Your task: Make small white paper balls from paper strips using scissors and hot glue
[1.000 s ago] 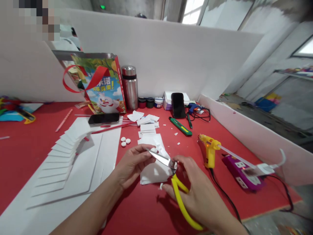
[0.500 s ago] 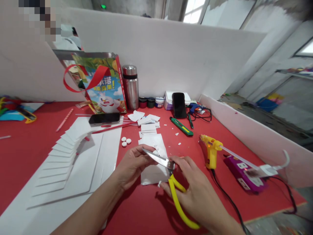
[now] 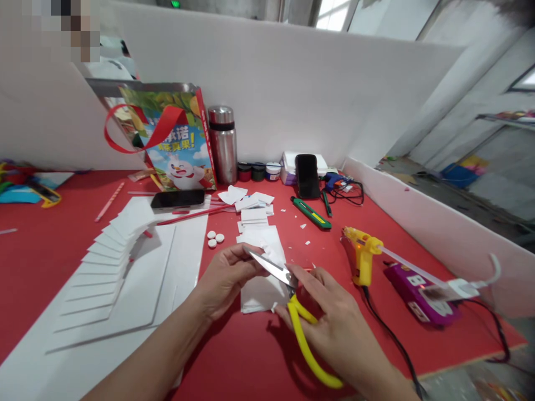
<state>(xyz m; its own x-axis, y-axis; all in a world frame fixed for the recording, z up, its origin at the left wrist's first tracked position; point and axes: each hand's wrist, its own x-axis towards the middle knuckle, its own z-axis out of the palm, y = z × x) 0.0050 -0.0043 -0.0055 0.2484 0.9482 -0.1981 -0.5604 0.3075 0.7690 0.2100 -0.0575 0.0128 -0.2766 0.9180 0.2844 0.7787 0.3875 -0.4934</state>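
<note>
My right hand (image 3: 334,328) grips yellow-handled scissors (image 3: 292,312), whose steel blades point up and left toward my left hand. My left hand (image 3: 228,278) is closed in a pinch at the blade tips, on a small white piece I cannot make out clearly. Under both hands lies a white foam sheet (image 3: 261,292) on the red table (image 3: 54,245). A tiny white offcut (image 3: 273,306) lies beside the scissor pivot.
A yellow glue gun (image 3: 363,250) stands right of my hands, wired to a purple power strip (image 3: 422,292). White foam steps (image 3: 108,262) lie left. A bag (image 3: 171,145), steel flask (image 3: 222,146), two phones, paint jars, a green cutter (image 3: 311,213) and foam scraps sit behind.
Both hands and the scissors have drifted slightly left and nearer together. The blades have closed a little over the white piece.
</note>
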